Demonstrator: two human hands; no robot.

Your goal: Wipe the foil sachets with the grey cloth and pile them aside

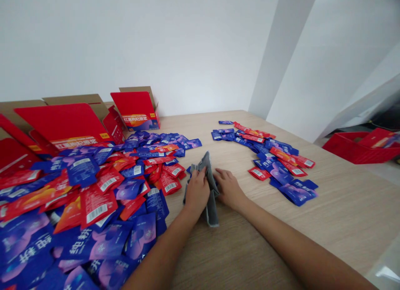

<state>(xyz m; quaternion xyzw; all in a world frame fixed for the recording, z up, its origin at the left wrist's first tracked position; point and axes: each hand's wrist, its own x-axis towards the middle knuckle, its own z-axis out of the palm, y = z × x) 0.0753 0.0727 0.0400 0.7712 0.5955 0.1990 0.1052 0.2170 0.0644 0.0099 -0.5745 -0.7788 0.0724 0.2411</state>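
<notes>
A small grey folded box [212, 208], which looks like cardboard, stands on the table between my hands with its flaps up. My left hand [197, 192] is closed on its left part, fingers reaching over the wall; some fingertips are hidden. At the right wall my right hand [229, 188] grips the side with curled fingers. A bit of blue shows beside the left fingers, too small to make out. Left of my hands spreads a large heap of blue sachets [142, 236] and red sachets [98, 206].
Several open red cartons [59, 125] stand behind the heap; another red carton [136, 108] is near the wall. A curved row of blue sachets [278, 171] and red sachets lies right on the wooden table [337, 202]. Beyond the right edge is a red box [346, 146] holding packets.
</notes>
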